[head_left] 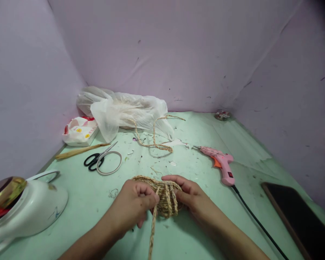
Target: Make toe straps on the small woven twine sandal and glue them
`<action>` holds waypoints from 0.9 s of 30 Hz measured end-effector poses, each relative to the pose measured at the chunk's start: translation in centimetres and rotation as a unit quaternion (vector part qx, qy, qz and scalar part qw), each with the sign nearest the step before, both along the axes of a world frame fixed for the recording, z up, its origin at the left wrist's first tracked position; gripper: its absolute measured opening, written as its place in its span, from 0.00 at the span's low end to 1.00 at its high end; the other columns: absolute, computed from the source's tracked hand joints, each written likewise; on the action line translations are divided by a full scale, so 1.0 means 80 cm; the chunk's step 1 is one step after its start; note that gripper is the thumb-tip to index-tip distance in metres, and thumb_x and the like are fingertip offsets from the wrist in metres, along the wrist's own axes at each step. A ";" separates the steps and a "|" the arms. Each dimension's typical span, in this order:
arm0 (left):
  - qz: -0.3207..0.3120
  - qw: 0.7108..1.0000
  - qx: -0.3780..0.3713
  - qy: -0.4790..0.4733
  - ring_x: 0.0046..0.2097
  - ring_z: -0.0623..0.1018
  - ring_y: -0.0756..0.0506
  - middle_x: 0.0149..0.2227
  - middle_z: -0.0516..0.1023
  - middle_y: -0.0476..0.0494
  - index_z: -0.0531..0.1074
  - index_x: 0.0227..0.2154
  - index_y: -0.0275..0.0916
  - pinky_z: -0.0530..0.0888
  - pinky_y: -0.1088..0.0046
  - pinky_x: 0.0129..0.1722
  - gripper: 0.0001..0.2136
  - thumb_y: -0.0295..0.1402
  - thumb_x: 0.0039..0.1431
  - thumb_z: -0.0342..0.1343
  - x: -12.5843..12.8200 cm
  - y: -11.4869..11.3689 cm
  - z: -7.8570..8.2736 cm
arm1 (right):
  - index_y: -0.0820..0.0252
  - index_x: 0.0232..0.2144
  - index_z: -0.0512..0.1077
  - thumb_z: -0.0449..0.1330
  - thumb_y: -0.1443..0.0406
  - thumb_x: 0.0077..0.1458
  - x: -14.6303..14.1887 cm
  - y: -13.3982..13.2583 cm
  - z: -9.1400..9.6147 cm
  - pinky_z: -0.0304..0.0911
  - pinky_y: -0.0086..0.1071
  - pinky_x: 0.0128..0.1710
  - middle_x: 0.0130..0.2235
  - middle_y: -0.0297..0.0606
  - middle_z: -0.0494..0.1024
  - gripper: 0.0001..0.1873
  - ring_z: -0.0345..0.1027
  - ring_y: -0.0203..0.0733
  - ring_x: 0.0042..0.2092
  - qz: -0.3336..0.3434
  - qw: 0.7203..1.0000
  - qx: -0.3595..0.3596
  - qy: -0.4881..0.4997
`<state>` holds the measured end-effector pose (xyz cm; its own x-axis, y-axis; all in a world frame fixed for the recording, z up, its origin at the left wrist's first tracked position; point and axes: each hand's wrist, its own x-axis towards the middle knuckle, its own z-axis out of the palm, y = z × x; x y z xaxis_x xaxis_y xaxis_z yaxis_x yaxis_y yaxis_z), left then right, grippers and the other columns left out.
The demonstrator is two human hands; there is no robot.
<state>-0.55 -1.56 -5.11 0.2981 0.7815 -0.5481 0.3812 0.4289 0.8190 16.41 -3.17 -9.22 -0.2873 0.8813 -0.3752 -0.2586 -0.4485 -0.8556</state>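
A small basket of coiled, braided straw cord point(164, 204) sits between my hands, near the front of the table. My right hand point(188, 191) grips its right side, fingers over the rim and thumb on the outer wall. With thumb and forefinger pressed together, my left hand point(141, 200) pinches a braided straw cord point(152, 231) against the basket's left front. That cord hangs down past the bottom edge of the view. Two upright braided strips point(171, 200) run down the wall beside my right thumb. My left hand hides the basket's left side.
A pink glue gun point(219, 160) with a black cable lies to the right, near a dark phone point(298, 220). Scissors point(97, 159), a ring point(109, 163) and a white container point(40, 206) are left. Behind are a plastic bag point(130, 108) and loose braided cord point(154, 137).
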 end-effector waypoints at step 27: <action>0.027 0.994 0.101 0.016 0.16 0.56 0.55 0.10 0.57 0.55 0.59 0.10 0.38 0.55 0.78 0.17 0.15 0.33 0.48 0.47 0.019 -0.014 -0.009 | 0.61 0.29 0.68 0.54 0.68 0.39 -0.014 -0.009 0.008 0.52 0.26 0.23 0.22 0.30 0.68 0.10 0.59 0.33 0.24 -0.044 0.999 -0.007 0.010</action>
<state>1.00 -2.66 -5.81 0.2371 0.8907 -0.3878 0.3900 0.2783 0.8777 15.33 -3.89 -8.58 -0.2168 0.8983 -0.3822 -0.3133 -0.4348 -0.8443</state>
